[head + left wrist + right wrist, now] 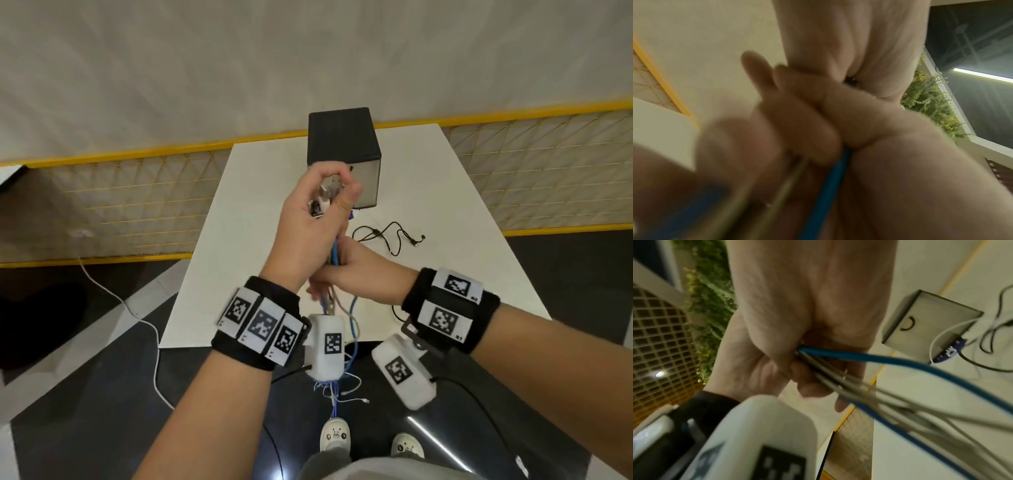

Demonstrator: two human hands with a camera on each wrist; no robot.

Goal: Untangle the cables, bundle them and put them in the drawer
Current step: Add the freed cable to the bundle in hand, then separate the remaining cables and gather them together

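My left hand [318, 212] is raised over the white table [462, 205] and grips the plug ends [329, 192] of a bunch of blue and grey cables [335, 250]. Just below it my right hand [356, 274] is closed round the same bunch. The loose ends [342, 390] dangle past the table's near edge towards the floor. In the right wrist view the blue cable [900, 361] and grey ones run out of my left hand [797, 313]. The left wrist view is blurred and shows the blue cable [826, 186] between fingers. The drawer box [342, 144] stands shut behind my hands.
A thin black cable [387, 236] lies loose on the table right of my hands. A purple item [350, 216] sits at the foot of the box. A white cord [150, 329] trails over the dark floor at the left. A yellow mesh fence [120, 205] runs behind the table.
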